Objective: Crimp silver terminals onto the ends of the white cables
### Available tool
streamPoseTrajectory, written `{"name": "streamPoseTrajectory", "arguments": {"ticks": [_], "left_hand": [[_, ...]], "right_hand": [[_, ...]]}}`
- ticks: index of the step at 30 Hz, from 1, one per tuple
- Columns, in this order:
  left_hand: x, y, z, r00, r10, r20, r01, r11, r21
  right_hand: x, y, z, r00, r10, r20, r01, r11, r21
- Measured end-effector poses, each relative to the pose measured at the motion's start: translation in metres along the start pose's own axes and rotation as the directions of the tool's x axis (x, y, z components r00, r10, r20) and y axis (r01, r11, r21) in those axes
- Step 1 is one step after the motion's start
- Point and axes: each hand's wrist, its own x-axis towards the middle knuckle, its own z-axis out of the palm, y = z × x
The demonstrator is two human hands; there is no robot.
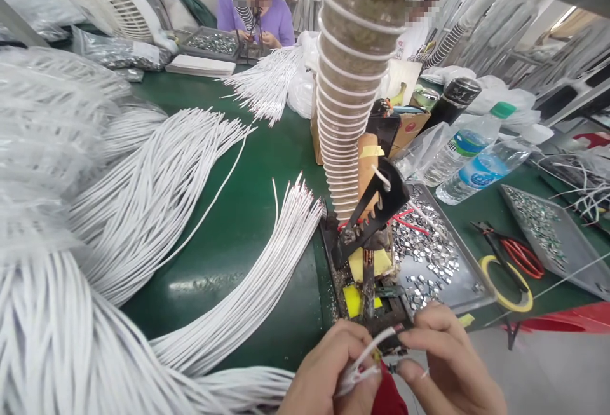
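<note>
My left hand (333,367) is closed around white cables (374,346), one of which loops up out of the fingers with its end towards the right. Curled close to that end is my right hand (450,361); thumb and forefinger come to a small dark and silvery piece too small to name. Just beyond both hands stands a bench fixture (366,243) with a black bracket, a wooden handle and yellow tape. Left of it lies a bundle of white cables (260,294) with reddish tips. A grey tray of small metal connectors (433,253) sits right of the fixture.
A ribbed suction hose (352,84) comes down behind the fixture. Larger cable heaps (157,192) cover the left side. At right are water bottles (486,170), red-handled pliers (509,253), a yellow tape roll (505,285) and another tray (572,243). A person (257,14) in purple sits opposite.
</note>
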Motion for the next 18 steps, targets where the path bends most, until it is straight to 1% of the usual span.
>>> {"name": "streamPoseTrajectory", "arguments": {"ticks": [2, 5, 10, 11, 14, 18], "left_hand": [[-0.003, -0.005, 0.003, 0.999, 0.045, 0.004, -0.045, 0.992, 0.118], [-0.006, -0.01, 0.004, 0.999, 0.034, 0.031, -0.04, 0.969, 0.243], [-0.004, -0.009, -0.002, 0.996, 0.012, 0.089, -0.032, 0.973, 0.227], [-0.003, -0.008, -0.003, 0.995, 0.005, 0.096, -0.027, 0.972, 0.232], [0.0, -0.005, -0.004, 0.994, -0.006, 0.109, -0.022, 0.966, 0.257], [0.0, -0.006, -0.003, 0.991, -0.004, 0.133, -0.03, 0.968, 0.249]], "right_hand": [[0.002, -0.002, -0.005, 0.997, 0.037, 0.064, -0.04, 0.999, 0.035], [0.005, -0.009, -0.006, 0.997, 0.062, 0.054, -0.066, 0.996, 0.067], [0.005, -0.017, -0.006, 0.997, 0.083, -0.003, -0.083, 0.996, 0.044], [0.004, -0.017, -0.007, 0.997, 0.076, 0.007, -0.076, 0.996, 0.038], [0.004, -0.012, -0.014, 0.996, 0.02, 0.084, -0.021, 1.0, 0.016], [0.006, -0.007, -0.021, 0.994, -0.005, 0.109, 0.008, 1.0, -0.021]]}}
